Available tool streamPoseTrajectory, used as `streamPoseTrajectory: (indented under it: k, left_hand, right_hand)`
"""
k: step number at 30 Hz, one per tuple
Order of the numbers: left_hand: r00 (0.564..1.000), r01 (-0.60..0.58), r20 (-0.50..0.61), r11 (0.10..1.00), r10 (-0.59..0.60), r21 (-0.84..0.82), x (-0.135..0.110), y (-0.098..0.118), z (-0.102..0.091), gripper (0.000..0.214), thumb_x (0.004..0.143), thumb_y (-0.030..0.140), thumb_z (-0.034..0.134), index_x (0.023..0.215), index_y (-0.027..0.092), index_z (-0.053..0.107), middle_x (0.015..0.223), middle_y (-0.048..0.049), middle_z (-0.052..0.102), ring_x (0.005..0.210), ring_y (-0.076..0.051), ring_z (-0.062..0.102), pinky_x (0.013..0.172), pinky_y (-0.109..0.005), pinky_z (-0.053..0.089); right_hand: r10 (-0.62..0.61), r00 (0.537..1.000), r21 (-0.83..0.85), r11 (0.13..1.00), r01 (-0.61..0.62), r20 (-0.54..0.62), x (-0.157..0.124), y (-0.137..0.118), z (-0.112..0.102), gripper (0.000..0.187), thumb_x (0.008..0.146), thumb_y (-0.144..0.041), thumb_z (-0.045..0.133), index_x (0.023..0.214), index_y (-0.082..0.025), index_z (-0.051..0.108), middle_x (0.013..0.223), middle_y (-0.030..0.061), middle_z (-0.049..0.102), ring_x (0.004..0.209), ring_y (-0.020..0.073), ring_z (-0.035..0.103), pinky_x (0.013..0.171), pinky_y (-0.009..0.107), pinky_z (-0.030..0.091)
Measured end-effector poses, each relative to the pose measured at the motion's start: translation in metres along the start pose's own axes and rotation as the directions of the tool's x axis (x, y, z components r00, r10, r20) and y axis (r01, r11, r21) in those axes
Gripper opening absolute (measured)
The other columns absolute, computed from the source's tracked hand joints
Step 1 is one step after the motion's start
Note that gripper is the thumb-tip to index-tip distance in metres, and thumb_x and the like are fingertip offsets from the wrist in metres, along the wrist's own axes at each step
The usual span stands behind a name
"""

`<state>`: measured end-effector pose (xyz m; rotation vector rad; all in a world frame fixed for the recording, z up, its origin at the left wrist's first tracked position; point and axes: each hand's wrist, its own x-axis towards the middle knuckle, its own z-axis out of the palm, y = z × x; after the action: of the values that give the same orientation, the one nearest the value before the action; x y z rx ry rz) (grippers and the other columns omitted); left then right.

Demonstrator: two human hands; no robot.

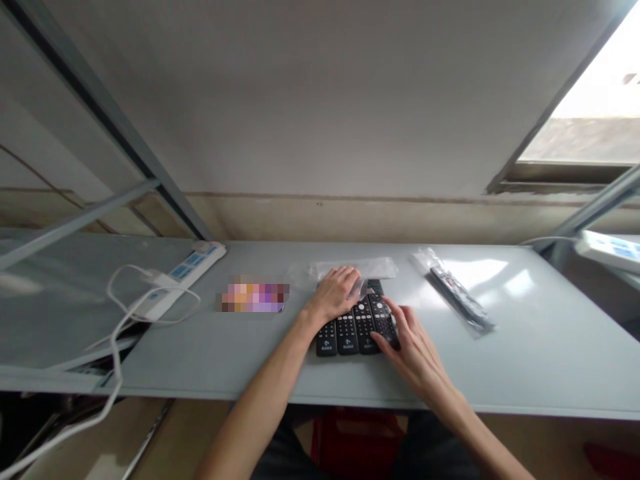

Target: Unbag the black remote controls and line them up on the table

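Note:
Several black remote controls (349, 337) lie side by side on the grey table, their button sides up. Across their upper ends rests my left hand (337, 293), fingers curled and pressed together around a bit of clear plastic (358, 290); the fingertips are partly hidden. My right hand (407, 337) grips the rightmost remote control (384, 321) at its edges, with thumb and fingers on it. That remote sits slightly tilted against the row. Just beyond my left hand lie clear plastic bags (380, 267).
Another remote control in a clear bag (457, 293) lies to the right. On the left are a blurred-out flat object (254, 297) and a power strip (183, 277) with a white cable (117, 353). A second power strip (610, 250) is at far right. Metal posts (115, 127) flank the table.

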<state>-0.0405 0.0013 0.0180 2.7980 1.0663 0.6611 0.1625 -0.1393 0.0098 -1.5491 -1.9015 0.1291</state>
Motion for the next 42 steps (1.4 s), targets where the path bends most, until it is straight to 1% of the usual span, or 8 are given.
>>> streamPoseTrajectory:
  k: [5, 8, 13, 16, 18, 25, 35, 42]
  left_hand:
    - [1.0, 0.0, 0.004, 1.0, 0.0, -0.028, -0.001, 0.0, 0.001, 0.013, 0.099, 0.02, 0.062, 0.112, 0.019, 0.058, 0.116, -0.0087, 0.069, 0.108, -0.026, 0.064, 0.096, -0.041, 0.052]
    - [1.0, -0.011, 0.015, 1.0, 0.011, -0.024, 0.0, 0.001, 0.001, 0.012, 0.098, 0.018, 0.061, 0.11, 0.02, 0.059, 0.113, -0.0077, 0.069, 0.106, -0.025, 0.065, 0.094, -0.041, 0.052]
    - [0.999, -0.007, -0.037, 1.0, 0.007, -0.012, 0.002, 0.003, -0.003, 0.006, 0.098, 0.02, 0.063, 0.104, 0.021, 0.061, 0.106, -0.0065, 0.07, 0.102, -0.025, 0.065, 0.093, -0.04, 0.051]
    - [0.995, 0.02, -0.094, 1.0, -0.022, -0.022, 0.002, 0.003, -0.004, 0.006, 0.097, 0.024, 0.066, 0.098, 0.021, 0.061, 0.1, -0.0051, 0.07, 0.098, -0.024, 0.065, 0.091, -0.039, 0.05]
    - [0.991, 0.039, -0.13, 0.999, -0.041, -0.02, 0.001, 0.002, -0.004, 0.005, 0.096, 0.024, 0.066, 0.095, 0.021, 0.061, 0.097, -0.0045, 0.07, 0.095, -0.024, 0.065, 0.089, -0.039, 0.05]
    - [0.979, 0.083, -0.187, 0.997, -0.082, -0.004, 0.001, -0.007, 0.002, 0.013, 0.096, 0.021, 0.064, 0.11, 0.021, 0.065, 0.107, -0.006, 0.073, 0.102, -0.025, 0.067, 0.093, -0.04, 0.051]
    - [0.982, 0.144, -0.113, 0.988, -0.149, -0.05, 0.002, -0.004, 0.001, 0.018, 0.089, 0.014, 0.072, 0.104, 0.022, 0.066, 0.106, -0.0057, 0.073, 0.102, -0.027, 0.068, 0.092, -0.041, 0.054]
    - [0.988, 0.142, -0.068, 0.99, -0.141, 0.001, 0.002, 0.001, -0.001, 0.024, 0.086, 0.016, 0.081, 0.105, 0.02, 0.066, 0.107, -0.0066, 0.073, 0.105, -0.029, 0.067, 0.092, -0.042, 0.053]
  right_hand:
    - [0.123, 0.992, 0.072, 0.99, -0.121, -0.027, -0.029, 0.02, 0.009, 0.052, 0.099, -0.042, 0.062, 0.148, -0.028, 0.054, 0.104, 0.0106, 0.073, 0.09, 0.0331, 0.071, 0.078, 0.049, 0.06]
    - [0.221, 0.975, 0.229, 0.95, -0.212, -0.014, -0.028, 0.03, -0.008, 0.04, 0.099, -0.043, 0.062, 0.136, -0.027, 0.064, 0.081, 0.0044, 0.071, 0.066, 0.0257, 0.066, 0.057, 0.038, 0.055]
    - [0.443, 0.857, 0.501, 0.822, -0.271, -0.263, 0.026, 0.046, -0.051, 0.032, 0.095, -0.053, 0.067, 0.103, -0.023, 0.073, 0.069, 0.0009, 0.061, 0.06, 0.0179, 0.057, 0.051, 0.028, 0.046]
    - [0.572, 0.794, 0.761, 0.605, -0.237, -0.207, 0.075, 0.057, -0.055, 0.035, 0.092, -0.056, 0.065, 0.088, -0.022, 0.067, 0.066, -0.0028, 0.052, 0.055, 0.0124, 0.046, 0.044, 0.023, 0.036]
    - [0.594, 0.802, 0.847, 0.458, -0.27, -0.066, 0.102, 0.064, -0.045, 0.033, 0.088, -0.055, 0.067, 0.084, -0.023, 0.064, 0.062, -0.0056, 0.044, 0.049, 0.0097, 0.037, 0.041, 0.02, 0.027]
    - [0.545, 0.835, 0.895, 0.335, -0.294, 0.071, 0.115, 0.072, 0.004, 0.037, 0.085, -0.06, 0.066, 0.077, -0.027, 0.05, 0.055, -0.0094, 0.028, 0.042, 0.0095, 0.021, 0.036, 0.025, 0.017]
    - [0.568, 0.823, 0.894, 0.36, -0.265, 0.015, 0.096, 0.07, 0.02, 0.033, 0.091, -0.055, 0.064, 0.081, -0.028, 0.048, 0.054, -0.0095, 0.033, 0.04, 0.0104, 0.029, 0.036, 0.026, 0.022]
    - [0.35, 0.93, 0.863, 0.428, -0.269, 0.116, 0.081, 0.039, 0.017, 0.037, 0.095, -0.056, 0.066, 0.109, -0.027, 0.048, 0.058, -0.0059, 0.065, 0.043, 0.0136, 0.054, 0.04, 0.023, 0.037]
